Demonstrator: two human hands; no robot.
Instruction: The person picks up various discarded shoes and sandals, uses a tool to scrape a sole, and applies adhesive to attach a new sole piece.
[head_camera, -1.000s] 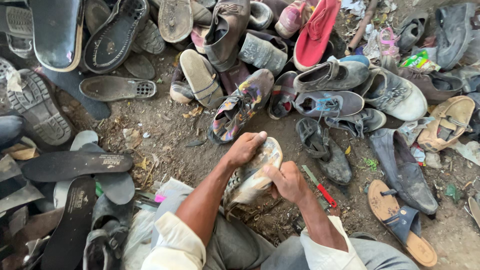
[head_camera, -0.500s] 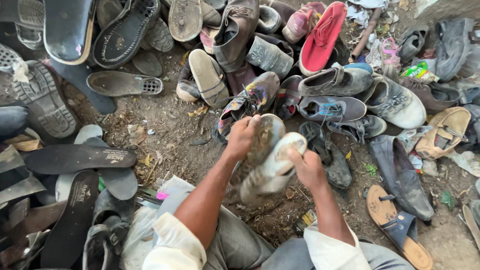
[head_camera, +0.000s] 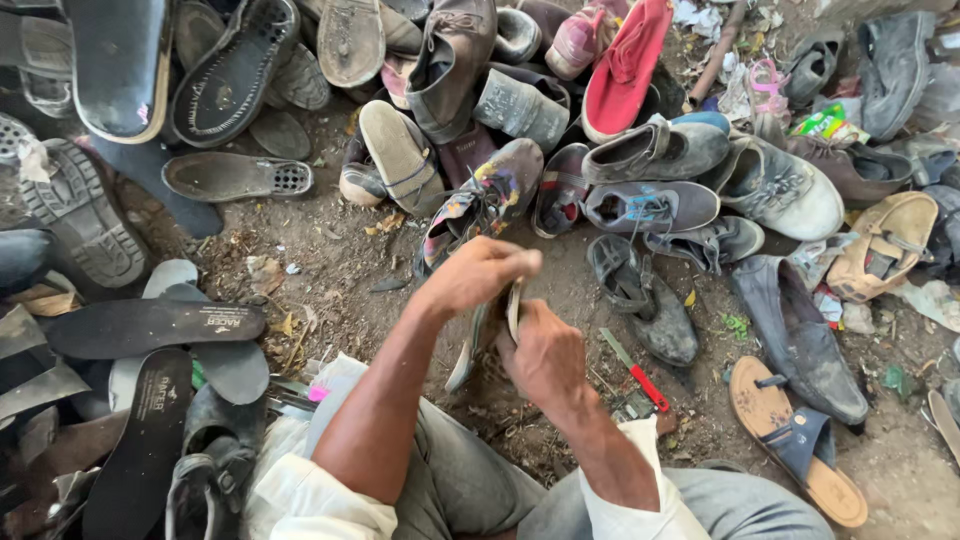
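- My left hand (head_camera: 478, 275) clamps over the top end of the worn shoe (head_camera: 487, 330), fingers curled down across its upper edge, thumb side toward me.
- My right hand (head_camera: 545, 352) closes on the same shoe from below and the near side, palm wrapped against its sole; both hands have a firm hold, neither one open.
- A second ago the shoe lay flat across my hands with its pale sole facing up; half a second ago I had it tipped part way; now it stands edge-on between my palms, so I see only a thin sliver of it.
- That turn puts the seam where sole meets upper toward my face, and I judge I am checking or pressing that joint, not yet setting the shoe down.
- The shoe hangs over my knees, above the bare dirt, touching nothing but my hands.
- Just beside my right wrist on the ground lies a red-handled tool (head_camera: 637, 371), untouched.
- Beyond my hands sits a paint-splashed shoe (head_camera: 483, 202); to the right, a black sandal (head_camera: 640, 297) and a grey sneaker (head_camera: 650, 207).
- On my left lie black insoles (head_camera: 150, 325).
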